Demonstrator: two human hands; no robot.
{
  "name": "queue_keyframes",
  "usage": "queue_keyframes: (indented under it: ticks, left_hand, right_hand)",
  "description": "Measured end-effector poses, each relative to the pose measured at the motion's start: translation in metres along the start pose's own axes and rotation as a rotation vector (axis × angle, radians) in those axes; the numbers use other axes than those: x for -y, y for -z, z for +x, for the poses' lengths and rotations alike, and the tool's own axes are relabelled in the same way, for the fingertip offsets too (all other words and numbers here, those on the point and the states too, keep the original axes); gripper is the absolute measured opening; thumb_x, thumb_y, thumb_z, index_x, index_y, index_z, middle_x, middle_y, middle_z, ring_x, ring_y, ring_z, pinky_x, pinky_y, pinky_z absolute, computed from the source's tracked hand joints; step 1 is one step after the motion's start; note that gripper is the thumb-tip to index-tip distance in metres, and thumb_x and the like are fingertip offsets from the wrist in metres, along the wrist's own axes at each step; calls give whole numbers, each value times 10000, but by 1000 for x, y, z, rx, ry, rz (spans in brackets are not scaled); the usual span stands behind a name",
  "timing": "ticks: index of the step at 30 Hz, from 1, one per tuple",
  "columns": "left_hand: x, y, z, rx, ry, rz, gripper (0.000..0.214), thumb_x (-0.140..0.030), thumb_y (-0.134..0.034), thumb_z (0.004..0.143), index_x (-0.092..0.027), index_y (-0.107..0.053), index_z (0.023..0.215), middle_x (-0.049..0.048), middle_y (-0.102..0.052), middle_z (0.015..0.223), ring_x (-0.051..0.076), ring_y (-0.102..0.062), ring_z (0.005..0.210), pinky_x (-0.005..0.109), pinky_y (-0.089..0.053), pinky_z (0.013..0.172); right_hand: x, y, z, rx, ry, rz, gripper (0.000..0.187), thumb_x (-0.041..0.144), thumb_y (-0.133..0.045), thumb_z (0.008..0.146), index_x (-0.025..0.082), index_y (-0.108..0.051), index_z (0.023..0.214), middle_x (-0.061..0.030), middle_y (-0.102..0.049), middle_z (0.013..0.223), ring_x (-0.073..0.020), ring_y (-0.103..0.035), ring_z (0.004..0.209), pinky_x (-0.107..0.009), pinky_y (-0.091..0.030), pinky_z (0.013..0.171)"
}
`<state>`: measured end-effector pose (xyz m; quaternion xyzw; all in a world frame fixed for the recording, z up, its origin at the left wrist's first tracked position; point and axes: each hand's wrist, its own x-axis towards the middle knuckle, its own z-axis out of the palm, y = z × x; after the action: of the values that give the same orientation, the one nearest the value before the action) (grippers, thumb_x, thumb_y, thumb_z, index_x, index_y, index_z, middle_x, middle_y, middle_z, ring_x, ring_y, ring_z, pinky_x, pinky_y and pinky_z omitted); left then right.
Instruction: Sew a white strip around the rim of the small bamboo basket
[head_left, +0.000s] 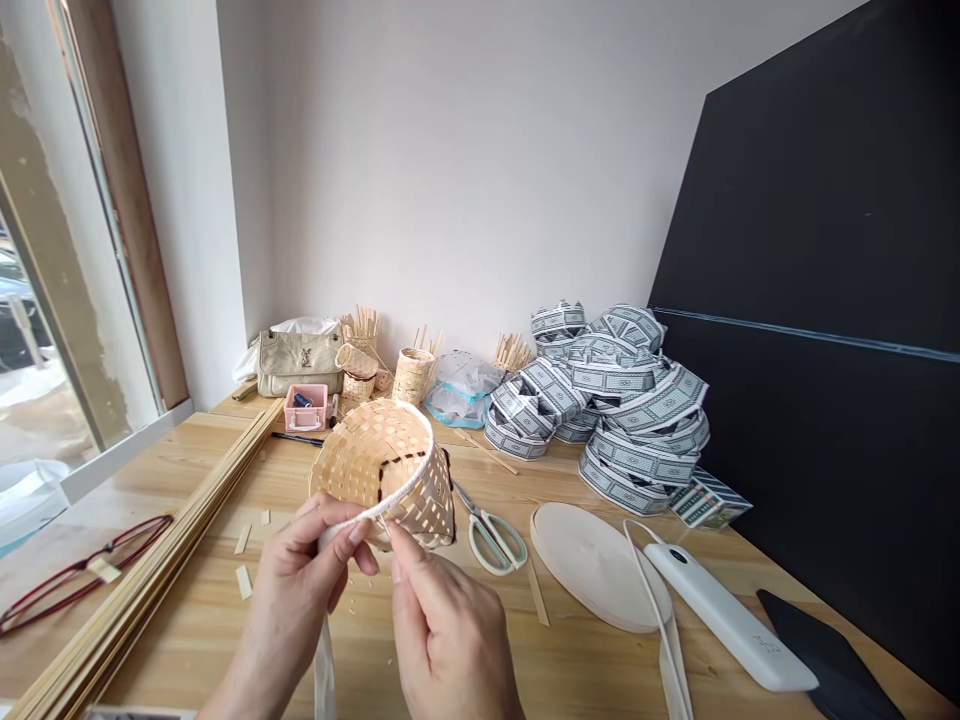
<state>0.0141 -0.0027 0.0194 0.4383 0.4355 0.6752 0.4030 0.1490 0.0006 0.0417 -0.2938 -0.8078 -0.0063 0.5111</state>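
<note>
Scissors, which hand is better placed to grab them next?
Probably the right hand: it's nearer the scissors, which lie on its side, while the left hand, farther off, holds the basket.

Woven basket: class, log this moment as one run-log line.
left hand: pinching rim | right hand: at rim | woven basket: tilted, white-edged | scissors: on table

Woven basket [394, 475]: straw-coloured checkered weave, dark-brown stitching [380, 482], white rim binding [430, 447]. Small case [300, 414]: pink. Scissors handles [495, 539]: white and mint.
</note>
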Motion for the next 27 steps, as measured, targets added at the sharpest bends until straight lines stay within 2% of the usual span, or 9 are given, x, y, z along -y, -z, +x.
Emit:
queue_keyframes:
  ticks: [6, 12, 16, 21, 24, 27]
  left_hand:
    - [2, 3, 0, 2, -26, 55, 194, -355, -681, 718, -169, -687, 774, 1, -521, 592, 89, -445, 497, 168, -300, 383]
    - [0, 2, 1, -14, -68, 90, 228, -379, -689, 697, -164, -699, 772, 10, -530, 586, 101, -452, 482, 183, -296, 375]
    - [-1, 1, 1, -23, -219, 226, 143, -319, -653, 734, -187, -706, 740, 7, -540, 558, 97, -447, 473, 184, -301, 388]
    - [-3, 2, 0, -27, -370, 358, 99, -219, -608, 769, -238, -704, 778, -15, -561, 563, 99, -503, 490, 185, -383, 443]
    - [-5, 0, -2, -40, -504, 460, 154, -161, -594, 770, -255, -704, 823, -21, -571, 578, 107, -552, 516, 184, -439, 486]
    - [-7, -3, -6, -52, -660, 564, 210, -99, -578, 763, -248, -698, 851, -21, -575, 609, 100, -581, 526, 168, -466, 508]
  right_hand:
    - [0, 0, 1, -6, -5, -4, 358, 48, -340, 813, 48, -621, 1035, -70, -665, 639, -162, -630, 522, -227, -486, 457]
    - [2, 0, 3, -3, -11, 4, 388, 36, -331, 787, 77, -616, 1047, -63, -676, 658, -158, -637, 538, -226, -492, 469]
    - [1, 0, 2, 3, -37, 12, 395, 47, -324, 779, 62, -630, 1029, -69, -674, 635, -157, -623, 501, -225, -482, 450]
    - [2, 0, 1, 24, -83, 54, 401, 59, -319, 783, 67, -640, 1024, -77, -686, 676, -163, -638, 540, -225, -485, 486]
    - [4, 0, 1, 38, -160, 119, 391, 79, -319, 797, 84, -644, 1014, -62, -681, 667, -153, -627, 529, -212, -463, 480]
    - [2, 1, -1, 27, -277, 161, 328, 137, -326, 840, 132, -650, 890, -34, -648, 619, -133, -583, 492, -194, -426, 463]
